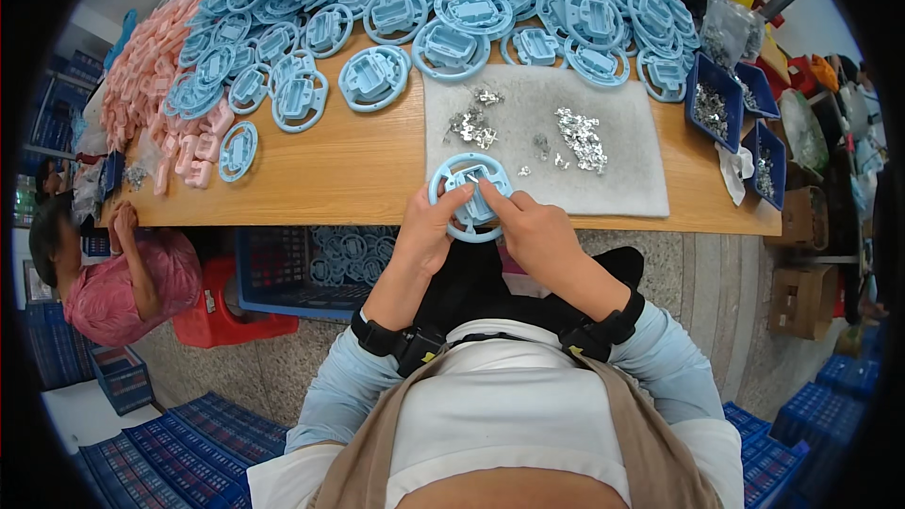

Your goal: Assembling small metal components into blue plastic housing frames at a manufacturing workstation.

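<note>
At the near edge of the table, a light-blue plastic toy steering wheel part (468, 229) is held with its recessed inner side up. My left hand (426, 226) is closed on its left rim, the thumb reaching over the middle. My right hand (539, 234) is closed at the right side, with the index fingertip pressed into the middle. A bright sliver shows by the fingertips, too small to name. Just beyond, on a pale mat (528, 123), lie loose piles of small shiny metal pieces (582, 139) and more metal pieces (473, 128).
Many blue wheel parts (474, 11) are heaped along the back, beside pink plastic parts (141, 75). Blue bins (714, 102) of small metal pieces stand at right. A blue crate (273, 269) sits below the table, near a red stool (226, 306). Another person (132, 273) sits at left.
</note>
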The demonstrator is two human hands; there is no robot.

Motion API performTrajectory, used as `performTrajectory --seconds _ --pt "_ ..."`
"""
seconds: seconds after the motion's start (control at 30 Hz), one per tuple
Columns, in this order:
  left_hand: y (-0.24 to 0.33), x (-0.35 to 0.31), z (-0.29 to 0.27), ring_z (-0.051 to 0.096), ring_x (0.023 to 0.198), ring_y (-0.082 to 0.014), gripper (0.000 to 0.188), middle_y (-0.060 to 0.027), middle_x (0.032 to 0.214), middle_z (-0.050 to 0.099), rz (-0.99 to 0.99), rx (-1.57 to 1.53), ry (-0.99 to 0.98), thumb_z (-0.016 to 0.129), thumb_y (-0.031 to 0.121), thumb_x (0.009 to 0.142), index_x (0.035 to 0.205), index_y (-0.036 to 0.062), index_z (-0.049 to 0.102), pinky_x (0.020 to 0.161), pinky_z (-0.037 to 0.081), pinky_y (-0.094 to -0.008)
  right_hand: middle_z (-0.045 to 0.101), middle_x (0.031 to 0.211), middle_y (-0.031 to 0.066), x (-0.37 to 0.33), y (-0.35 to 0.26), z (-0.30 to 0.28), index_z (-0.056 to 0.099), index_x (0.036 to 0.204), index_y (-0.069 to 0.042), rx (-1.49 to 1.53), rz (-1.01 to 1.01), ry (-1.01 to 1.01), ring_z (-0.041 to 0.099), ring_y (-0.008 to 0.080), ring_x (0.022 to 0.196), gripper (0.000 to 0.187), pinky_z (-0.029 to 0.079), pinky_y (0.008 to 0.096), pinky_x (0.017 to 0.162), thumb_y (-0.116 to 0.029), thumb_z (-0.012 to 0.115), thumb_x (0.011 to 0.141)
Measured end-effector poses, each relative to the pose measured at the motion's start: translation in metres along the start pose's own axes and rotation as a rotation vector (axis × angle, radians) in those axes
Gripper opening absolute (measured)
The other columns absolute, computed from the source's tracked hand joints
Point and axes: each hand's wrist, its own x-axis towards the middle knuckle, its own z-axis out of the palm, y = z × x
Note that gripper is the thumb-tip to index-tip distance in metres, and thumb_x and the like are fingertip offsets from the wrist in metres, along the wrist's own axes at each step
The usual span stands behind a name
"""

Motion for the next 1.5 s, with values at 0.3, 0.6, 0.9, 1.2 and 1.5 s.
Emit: performTrajectory --seconds 0.3,0.6,0.9,1.2,1.5 --pt "-0.007 0.000 -0.001 0.059 0.077 -0.0102 0.028 -0.0045 0.089 0.060 0.007 -0.005 0.002 0.062 0.014 0.080 0.103 0.0014 0.054 0.059 0.047 -0.0227 0.057 0.076 0.0106 0.004 -0.006 0.003 0.048 0.123 -0.008 -0.069 0.040 -0.066 0.059 0.0267 0.059 0.053 0.047 0.0362 0.050 -0.001 0.057 0.071" --pt "-0.003 -0.006 0.015 0.058 0.092 -0.0150 0.033 -0.0041 0.102 0.058 0.029 -0.374 -0.040 0.063 0.013 0.081 0.111 0.0064 0.051 0.075 0.049 -0.0288 0.058 0.071 0.0053 0.000 0.018 -0.003 0.057 0.107 -0.002 0.643 0.201 0.311 0.056 0.0152 0.058 0.031 0.044 0.0278 0.051 -0.006 0.059 0.077" --pt "0.019 -0.015 -0.005 0.058 0.084 -0.0121 0.039 -0.0064 0.095 0.061 -0.125 0.360 -0.396 0.066 0.025 0.079 0.108 -0.0007 0.057 0.073 0.046 -0.0243 0.062 0.078 0.0037 0.011 0.032 -0.030 0.063 0.097 0.001 0.950 0.185 -0.194 0.051 0.0049 0.068 0.024 0.041 0.0203 0.059 -0.006 0.058 0.075" --pt "0.000 -0.013 0.003 0.060 0.089 -0.0156 0.038 -0.0071 0.101 0.056 0.051 -0.002 -0.058 0.058 0.022 0.085 0.114 0.0009 0.045 0.067 0.056 -0.0295 0.057 0.071 0.0141 0.023 0.058 -0.003 0.060 0.076 0.003 0.260 0.223 0.175 0.055 0.0292 0.066 0.016 0.044 0.0365 0.062 -0.012 0.064 0.072" --pt "-0.009 -0.012 0.012 0.057 0.084 -0.0108 0.031 -0.0063 0.097 0.056 0.176 -0.029 0.064 0.057 0.020 0.087 0.109 -0.0010 0.050 0.067 0.050 -0.0259 0.060 0.070 0.0152 0.035 0.036 -0.025 0.061 0.077 0.003 0.572 0.272 0.126 0.057 0.0232 0.061 0.012 0.044 0.0314 0.057 -0.008 0.063 0.070"
